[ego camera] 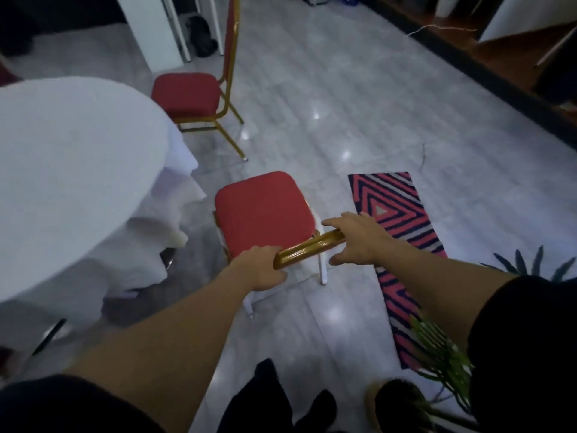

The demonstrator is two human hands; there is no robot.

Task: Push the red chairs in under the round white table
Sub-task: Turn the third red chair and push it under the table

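A red chair (263, 210) with a gold frame stands right of the round white table (71, 170), its seat clear of the hanging tablecloth. My left hand (263, 270) is closed around the left end of the chair's gold top rail. My right hand (359, 237) lies over the rail's right end with fingers spread, not wrapped around it. A second red chair (185, 95) stands farther back beside the table, its tall back seen edge-on and its seat facing the table.
A striped pink and navy rug (396, 232) lies on the grey tiled floor right of the near chair. A potted plant (437, 351) stands at the lower right. A white pillar (150, 29) rises behind the far chair. A dark raised ledge runs along the right.
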